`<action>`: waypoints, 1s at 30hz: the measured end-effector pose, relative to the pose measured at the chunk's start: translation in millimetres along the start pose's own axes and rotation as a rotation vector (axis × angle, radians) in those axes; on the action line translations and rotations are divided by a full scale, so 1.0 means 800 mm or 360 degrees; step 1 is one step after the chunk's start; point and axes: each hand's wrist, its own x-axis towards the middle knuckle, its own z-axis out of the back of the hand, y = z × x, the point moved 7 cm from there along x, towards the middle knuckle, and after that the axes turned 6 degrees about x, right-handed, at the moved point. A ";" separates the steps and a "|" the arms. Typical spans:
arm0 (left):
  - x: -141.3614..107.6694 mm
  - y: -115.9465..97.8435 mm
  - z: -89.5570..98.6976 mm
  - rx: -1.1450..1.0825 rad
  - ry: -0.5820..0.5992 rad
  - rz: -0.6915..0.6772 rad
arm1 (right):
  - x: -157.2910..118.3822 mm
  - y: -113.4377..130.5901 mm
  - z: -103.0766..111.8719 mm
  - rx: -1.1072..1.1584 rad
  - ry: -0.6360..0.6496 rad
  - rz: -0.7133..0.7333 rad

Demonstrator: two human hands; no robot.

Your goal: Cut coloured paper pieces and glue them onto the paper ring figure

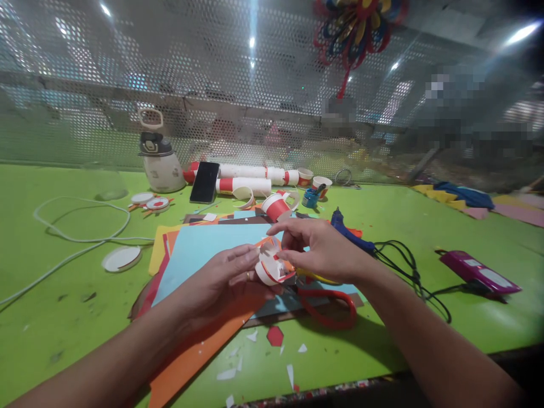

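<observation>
My left hand (232,275) holds a cut white-and-red paper cup (267,273) by its side, thumb above and fingers underneath. Over the cup's open side, my right hand (321,246) has its index finger stretched out and its thumb at the cup's edge; the other fingers curl in. Just below the right hand lie scissors with red handles (331,323), their blades partly hidden. Another red-and-white paper cup (276,208) with a curled strip sits beyond the hands. Under them is a stack of coloured paper with a light blue sheet (191,249) and an orange sheet (199,345).
A blue glue gun (351,233) lies at right, its black cable near a purple device (478,272). Behind are a phone (204,182), white paper tubes (246,186), a blue jar (310,197) and a bottle (161,167). Paper scraps (275,336) lie near the front edge.
</observation>
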 end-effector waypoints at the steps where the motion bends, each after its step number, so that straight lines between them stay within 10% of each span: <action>1: 0.000 0.000 0.000 0.0008 0.0003 -0.0002 | 0.000 0.000 -0.001 -0.0009 0.0000 0.0004; 30: 0.002 0.000 0.002 0.0013 -0.0053 0.0021 | 0.002 0.005 -0.003 -0.0109 -0.0011 0.0079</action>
